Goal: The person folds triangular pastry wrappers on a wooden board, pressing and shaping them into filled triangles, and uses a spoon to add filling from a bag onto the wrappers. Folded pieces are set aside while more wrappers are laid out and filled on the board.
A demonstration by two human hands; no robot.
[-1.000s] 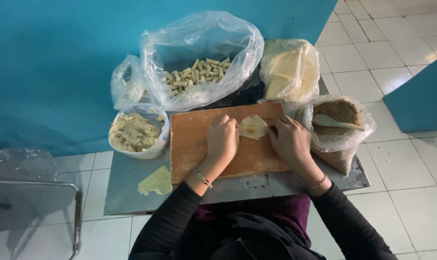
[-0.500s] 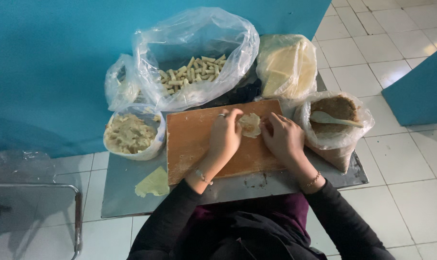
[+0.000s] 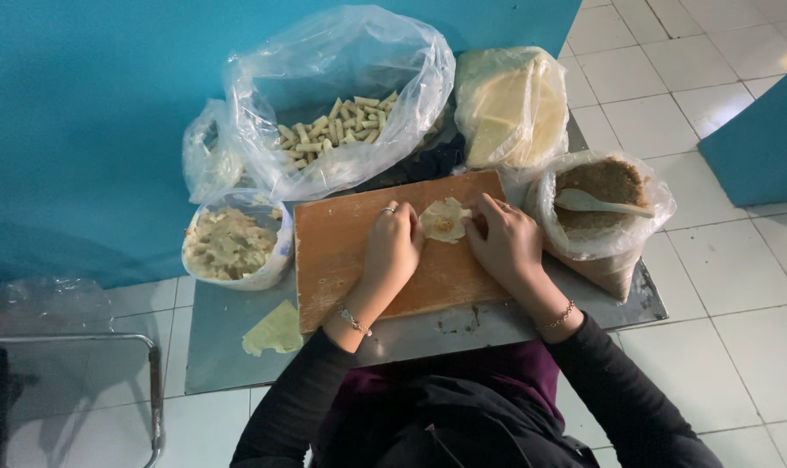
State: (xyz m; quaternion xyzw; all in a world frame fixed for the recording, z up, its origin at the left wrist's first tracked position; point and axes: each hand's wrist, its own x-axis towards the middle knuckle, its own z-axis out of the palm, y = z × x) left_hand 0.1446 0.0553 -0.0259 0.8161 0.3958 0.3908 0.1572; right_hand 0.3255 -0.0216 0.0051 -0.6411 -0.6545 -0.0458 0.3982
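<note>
A small pale dough wrapper (image 3: pixel 443 218) with a dab of brown filling lies on a wooden cutting board (image 3: pixel 341 260). My left hand (image 3: pixel 393 247) pinches its left edge and my right hand (image 3: pixel 504 238) holds its right edge, fingers curled onto the dough. Both hands rest on the board, which sits on a grey metal table (image 3: pixel 229 347).
Behind the board a clear bag (image 3: pixel 341 104) holds several rolled pieces. A bagged stack of pale wrappers (image 3: pixel 510 108) lies at back right. A bag of brown filling with a white spoon (image 3: pixel 605 204) stands at right. A bagged bowl of pale mix (image 3: pixel 229 243) and a loose wrapper (image 3: pixel 272 331) are at left.
The wrapper lay flat and open between my hands a second ago; now its edges are gathered inward by my fingers. My hands have closed in on it.
</note>
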